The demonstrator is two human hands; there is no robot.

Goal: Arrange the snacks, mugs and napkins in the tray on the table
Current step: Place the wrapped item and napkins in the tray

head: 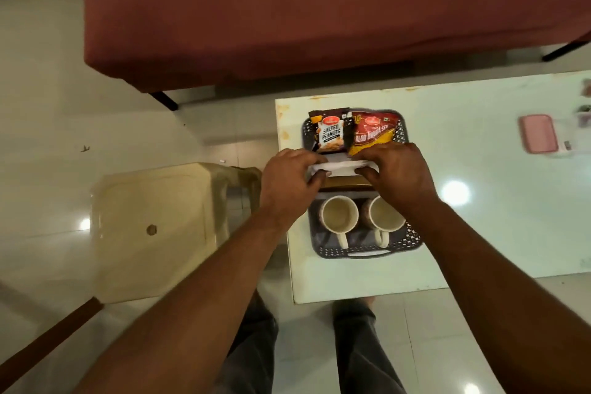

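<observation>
A dark perforated tray [404, 241] lies on the pale table [479, 201]. At its far end lie a salted peanuts packet [330, 131] and a red and yellow snack packet [372, 133]. Two cream mugs, one on the left [339, 216] and one on the right [382, 219], stand at its near end with handles toward me. Over the tray's middle, my left hand [287, 181] and my right hand [399, 174] pinch the two ends of a white napkin [340, 166]. Something brownish lies beneath the napkin, mostly hidden.
A pink box [539, 133] sits on the table to the right. A beige plastic stool [153, 227] stands left of the table. A maroon sofa [319, 9] fills the far side. My legs show below the table's near edge.
</observation>
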